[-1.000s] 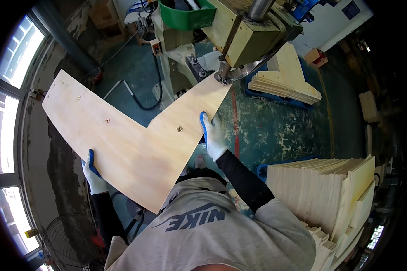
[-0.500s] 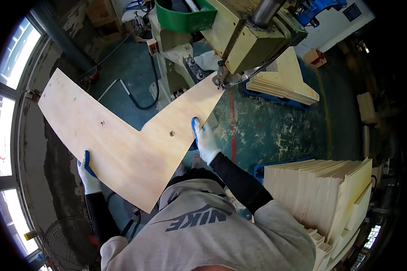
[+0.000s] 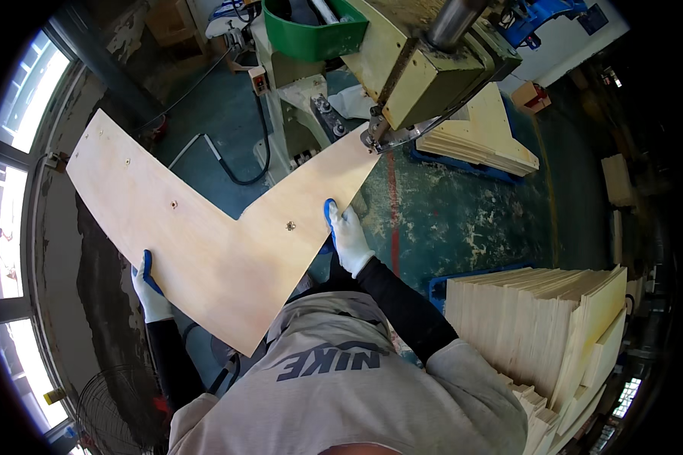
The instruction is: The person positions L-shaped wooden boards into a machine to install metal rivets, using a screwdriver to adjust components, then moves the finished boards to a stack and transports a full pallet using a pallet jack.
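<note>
A large V-shaped plywood panel [image 3: 228,258] is held out in front of me, with several metal inserts set in its face. My left hand [image 3: 151,288], in a white and blue glove, grips the panel's lower left edge, thumb on top. On the right edge, my right hand [image 3: 347,233] in a matching glove pinches the board, its fingers underneath and mostly hidden. The far right end of the panel lies under the working head of a pale green press machine [image 3: 432,87]. What the panel's tip rests on is hidden.
A green bin [image 3: 315,38] is fixed to the machine. Cut plywood pieces [image 3: 474,140] are stacked on a blue pallet beyond it. A tall plywood stack [image 3: 524,326] stands close on my right. A wire fan [image 3: 114,409] is at the lower left, near the windows.
The view has shifted slightly. Both hands keep the same grip, and the panel stays in nearly the same place under the machine head.
</note>
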Motion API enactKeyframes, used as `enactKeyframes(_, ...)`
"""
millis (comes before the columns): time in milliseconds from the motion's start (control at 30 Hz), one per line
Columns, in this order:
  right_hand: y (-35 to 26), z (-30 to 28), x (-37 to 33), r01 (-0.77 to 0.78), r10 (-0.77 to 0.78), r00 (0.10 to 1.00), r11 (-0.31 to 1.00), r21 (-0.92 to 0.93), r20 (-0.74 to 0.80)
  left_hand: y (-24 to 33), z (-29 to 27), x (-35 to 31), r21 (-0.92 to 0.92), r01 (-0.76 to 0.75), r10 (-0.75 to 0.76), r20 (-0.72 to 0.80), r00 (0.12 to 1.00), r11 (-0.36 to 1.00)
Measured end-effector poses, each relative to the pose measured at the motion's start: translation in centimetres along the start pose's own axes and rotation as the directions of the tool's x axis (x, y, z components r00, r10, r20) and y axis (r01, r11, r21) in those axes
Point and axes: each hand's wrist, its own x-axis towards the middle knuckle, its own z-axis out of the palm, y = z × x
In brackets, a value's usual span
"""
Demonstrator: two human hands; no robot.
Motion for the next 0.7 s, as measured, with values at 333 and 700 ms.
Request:
enactKeyframes(333, -0.9, 0.0, 0.1, 0.143, -0.151, 0.986, 0.985, 0.100, 0.076, 1.4, -0.4, -2.1, -0.108, -0.023, 0.005, -0.164, 0.986, 0.994)
enactKeyframes(700, -4.7, -1.6, -10.4, -0.071, -0.006, 0.962, 0.960, 0.271, 0.274, -0.1, -5.9, -15.0, -0.181, 0.259, -0.305, -0.311, 0.900, 0.949)
